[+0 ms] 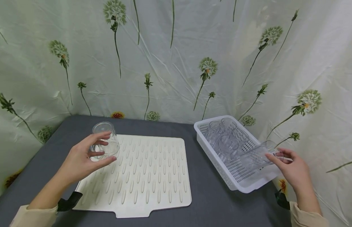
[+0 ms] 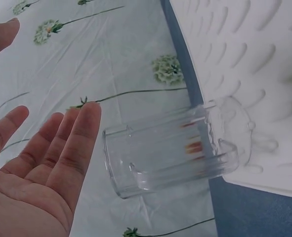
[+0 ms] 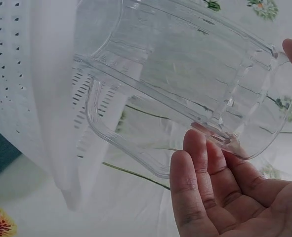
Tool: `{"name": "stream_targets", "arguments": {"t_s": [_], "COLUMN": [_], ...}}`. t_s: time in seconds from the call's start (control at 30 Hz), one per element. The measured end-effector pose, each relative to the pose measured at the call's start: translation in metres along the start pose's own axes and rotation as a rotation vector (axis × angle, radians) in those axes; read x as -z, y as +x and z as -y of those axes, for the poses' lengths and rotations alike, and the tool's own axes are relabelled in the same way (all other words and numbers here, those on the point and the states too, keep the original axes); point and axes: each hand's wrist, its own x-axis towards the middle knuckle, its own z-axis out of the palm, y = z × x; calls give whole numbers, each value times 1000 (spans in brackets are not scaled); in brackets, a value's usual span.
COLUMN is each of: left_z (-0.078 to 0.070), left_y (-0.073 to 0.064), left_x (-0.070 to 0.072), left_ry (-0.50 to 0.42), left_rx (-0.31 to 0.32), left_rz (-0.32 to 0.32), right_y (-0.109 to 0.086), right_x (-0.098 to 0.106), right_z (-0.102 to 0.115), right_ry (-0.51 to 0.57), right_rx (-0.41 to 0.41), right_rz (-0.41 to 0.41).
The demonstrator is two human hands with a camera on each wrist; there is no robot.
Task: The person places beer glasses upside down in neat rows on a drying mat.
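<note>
A clear glass (image 1: 113, 146) stands on the far left corner of a white ridged mat (image 1: 153, 189). My left hand (image 1: 82, 157) is beside it with fingers spread and thumb apart. In the left wrist view a small gap separates the fingers from the glass (image 2: 170, 153). Over the near right end of a white perforated basket (image 1: 215, 164), my right hand (image 1: 295, 167) holds a clear mug (image 1: 256, 156) by its base. The mug lies tilted, its mouth toward the basket; in the right wrist view its handle (image 3: 121, 143) points downward, with fingertips along the base.
Several more clear glasses (image 1: 228, 143) lie in the far part of the basket. Mat and basket sit apart on a dark grey table (image 1: 204, 195). A flower-printed curtain (image 1: 176, 63) hangs behind and along both sides.
</note>
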Motion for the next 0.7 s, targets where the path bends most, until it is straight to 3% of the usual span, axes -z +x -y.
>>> {"name": "stream_targets", "arguments": {"t_s": [0.7], "left_z": [-16], "left_y": [-8], "left_x": [-17], "left_ry": [-60], "left_rx": [-2], "left_rz": [16], "right_y": [-18], "right_x": [5], "right_z": [18], "right_ry": [113], "right_rx": [-27], "right_rz": [-16]}}
